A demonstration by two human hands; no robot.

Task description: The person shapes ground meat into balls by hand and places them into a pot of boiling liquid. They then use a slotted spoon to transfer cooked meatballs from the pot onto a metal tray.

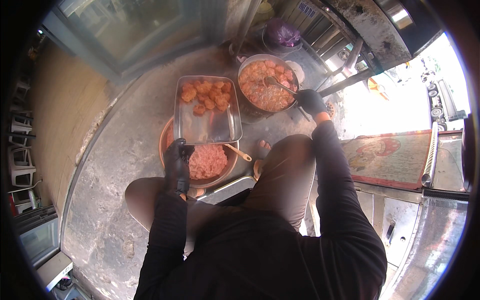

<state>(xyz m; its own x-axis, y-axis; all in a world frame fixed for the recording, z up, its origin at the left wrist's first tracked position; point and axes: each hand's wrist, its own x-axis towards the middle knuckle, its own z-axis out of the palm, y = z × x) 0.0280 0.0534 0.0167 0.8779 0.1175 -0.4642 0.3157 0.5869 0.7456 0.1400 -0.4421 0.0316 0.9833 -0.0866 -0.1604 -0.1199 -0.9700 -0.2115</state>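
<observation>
Nearest the knees, left hand (176, 165), gloved black, fingers curled on the near edge of the steel tray (205, 127), steadying it atop the bowl of pink batter (207, 162) for short reach. Farther out, right hand (310, 101) clenched around the skimmer handle (286, 89), dipping into the frying pan (265, 85) where fritters bubble.

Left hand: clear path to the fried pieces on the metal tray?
Probably yes. The left hand sits at the metal tray near edge; the fried pieces lie uncovered at its far end, nothing between.
</observation>
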